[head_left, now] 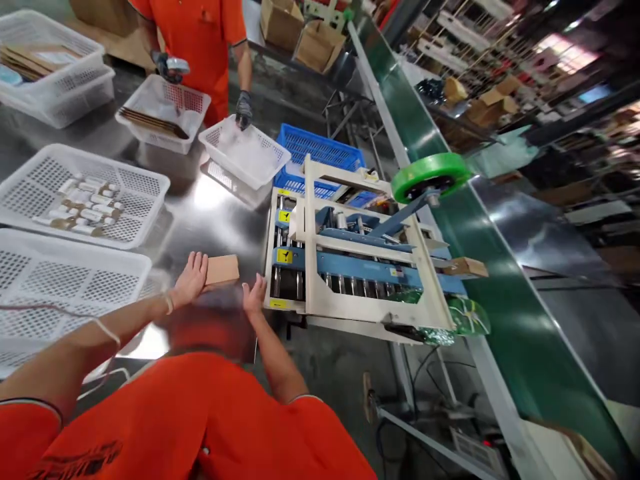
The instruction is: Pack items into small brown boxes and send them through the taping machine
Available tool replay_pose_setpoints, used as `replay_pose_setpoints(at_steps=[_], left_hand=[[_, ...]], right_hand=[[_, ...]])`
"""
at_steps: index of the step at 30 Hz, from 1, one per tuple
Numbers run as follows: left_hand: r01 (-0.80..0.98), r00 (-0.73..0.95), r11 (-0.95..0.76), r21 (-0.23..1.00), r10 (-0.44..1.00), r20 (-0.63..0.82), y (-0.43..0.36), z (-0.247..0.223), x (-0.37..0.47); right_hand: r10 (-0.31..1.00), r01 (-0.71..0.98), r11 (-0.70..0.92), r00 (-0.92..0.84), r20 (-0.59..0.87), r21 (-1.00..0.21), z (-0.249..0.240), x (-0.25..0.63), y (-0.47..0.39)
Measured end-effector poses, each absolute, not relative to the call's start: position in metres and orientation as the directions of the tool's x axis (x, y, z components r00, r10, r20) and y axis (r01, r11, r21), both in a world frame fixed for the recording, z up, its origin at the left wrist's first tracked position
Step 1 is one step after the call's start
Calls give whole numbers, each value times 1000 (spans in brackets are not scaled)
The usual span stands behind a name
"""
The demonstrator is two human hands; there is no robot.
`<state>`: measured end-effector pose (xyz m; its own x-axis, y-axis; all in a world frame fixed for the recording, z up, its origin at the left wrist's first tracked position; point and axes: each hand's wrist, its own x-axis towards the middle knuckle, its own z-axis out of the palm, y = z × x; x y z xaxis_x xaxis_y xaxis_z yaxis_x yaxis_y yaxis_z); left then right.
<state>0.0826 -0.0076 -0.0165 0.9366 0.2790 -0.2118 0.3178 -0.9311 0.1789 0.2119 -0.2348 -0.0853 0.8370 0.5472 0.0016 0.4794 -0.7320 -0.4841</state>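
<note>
A small brown cardboard box (223,269) lies on the shiny metal table, between my two hands. My left hand (191,280) rests against the left end of the box with its fingers stretched out. On the other side, my right hand (255,294) is open, thumb and fingers apart, and does not touch the box. It is beside the near left corner of a box-sealing machine (310,267) with rollers and blue rails. Another small carton (466,267) sticks out at the machine's far right end.
To the left, a white basket (145,187) holds several small bottles; another white basket (135,267) stands nearer. A co-worker (193,40) with gloved hands stands across the table by more baskets. A green conveyor belt (505,287) runs along the right, past a green wheel (430,175).
</note>
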Motion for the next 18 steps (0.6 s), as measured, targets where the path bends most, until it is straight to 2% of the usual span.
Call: replay_pose_setpoints(at_steps=[2, 6, 10, 12, 14, 16, 18], left_hand=[[259, 959, -950, 175, 230, -166, 12, -17, 131], [194, 979, -957, 218, 176, -98, 32, -12, 241], [76, 996, -946, 315, 58, -66, 17, -16, 346], [10, 998, -917, 400, -13, -57, -8, -20, 393], [-37, 998, -838, 545, -61, -26, -38, -21, 429], [-65, 998, -721, 690, -51, 41, -63, -19, 448], [-84, 992, -648, 757, 17, 125, -73, -14, 440]], right_hand=[[465, 410, -809, 885, -31, -421, -104, 208, -239], [506, 470, -838, 860, -70, -275, -133, 198, -243], [541, 525, -817, 841, -5, -241, -159, 190, -250], [557, 546, -801, 830, 30, -244, -170, 188, -255], [571, 567, -784, 818, 65, -253, -178, 187, -259], [582, 582, -769, 808, 86, -266, -181, 188, -261], [590, 591, -757, 802, 98, -280, -179, 191, -263]])
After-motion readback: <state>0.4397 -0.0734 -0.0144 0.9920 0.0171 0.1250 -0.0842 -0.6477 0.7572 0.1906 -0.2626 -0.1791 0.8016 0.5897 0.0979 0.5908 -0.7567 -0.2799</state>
